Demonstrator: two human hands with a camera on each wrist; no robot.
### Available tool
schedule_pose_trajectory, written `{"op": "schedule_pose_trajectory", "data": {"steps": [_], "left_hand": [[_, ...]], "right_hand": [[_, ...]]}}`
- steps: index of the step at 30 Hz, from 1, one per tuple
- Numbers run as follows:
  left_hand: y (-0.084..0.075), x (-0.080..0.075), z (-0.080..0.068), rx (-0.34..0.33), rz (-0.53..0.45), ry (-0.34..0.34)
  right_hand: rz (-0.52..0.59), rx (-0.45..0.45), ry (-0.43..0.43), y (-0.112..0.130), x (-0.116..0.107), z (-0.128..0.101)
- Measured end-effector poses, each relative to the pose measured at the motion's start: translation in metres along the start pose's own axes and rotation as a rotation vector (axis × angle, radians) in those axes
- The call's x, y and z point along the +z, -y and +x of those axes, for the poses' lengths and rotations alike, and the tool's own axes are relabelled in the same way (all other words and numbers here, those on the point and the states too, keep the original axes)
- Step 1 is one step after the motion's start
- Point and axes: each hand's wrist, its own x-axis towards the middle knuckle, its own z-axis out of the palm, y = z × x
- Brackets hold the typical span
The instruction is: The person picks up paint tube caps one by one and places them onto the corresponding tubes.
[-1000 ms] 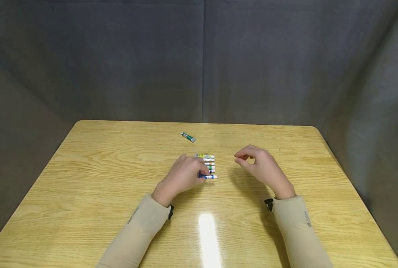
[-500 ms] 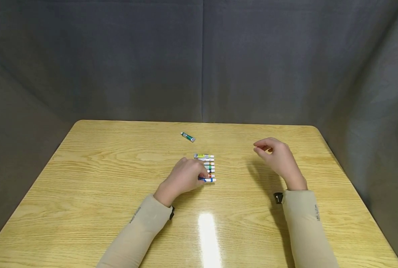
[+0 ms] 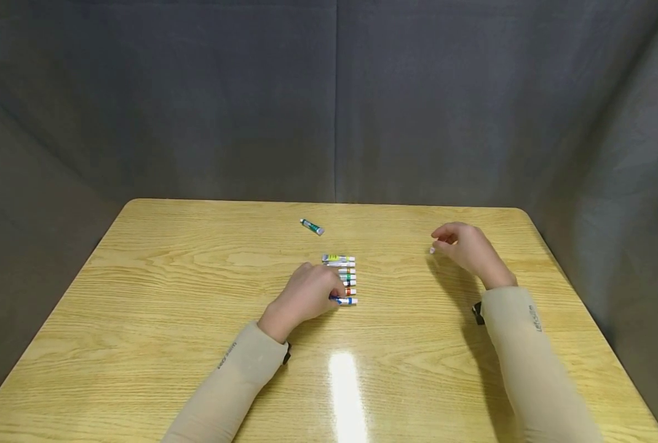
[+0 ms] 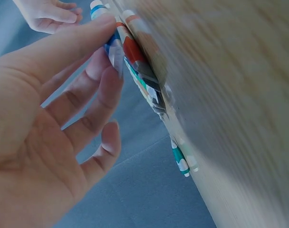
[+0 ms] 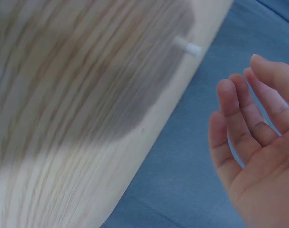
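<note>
My left hand [image 3: 305, 292] pinches a blue paint tube [image 3: 350, 301] between thumb and fingers, at the near end of a row of small paint tubes. Its white cap points right. In the left wrist view the blue tube [image 4: 115, 51] is partly behind the thumb, beside a red tube [image 4: 132, 50]. A small white cap [image 3: 432, 250] lies on the table at the right, just under the fingertips of my right hand [image 3: 469, 251]. The right wrist view shows that hand with loosely bent fingers, holding nothing, apart from the cap [image 5: 193, 49].
A yellow tube [image 3: 337, 258] heads the row, with several more capped tubes below it, partly covered by the left hand. Farther back, a dark green tube [image 3: 312, 227] lies slanted on the wooden table [image 3: 168, 295]. A grey curtain [image 3: 329, 111] hangs behind.
My left hand has brought the blue tube slightly nearer, and the red tube now shows beside it. My right hand has moved right and back, and the white cap now shows on the table below its fingers.
</note>
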Motion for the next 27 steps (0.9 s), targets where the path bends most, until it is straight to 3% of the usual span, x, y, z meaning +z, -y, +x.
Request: {"op": "schedule_pose_trajectory", "data": {"steps": [15,21,27], "left_hand": [[-0.003,0.002,0.002,0.005,0.08,0.02],[-0.004,0.005,0.002,-0.001,0.11,0.02],[-0.002,0.002,0.003,-0.001,0.072,0.009]], "right_hand": [[-0.059,-0.001,0.166,-0.017,0.008,0.018],[-0.064,-0.006,0.164,-0.019,0.014,0.023],[-0.082,-0.01,0.152,-0.018,0.019,0.027]]}}
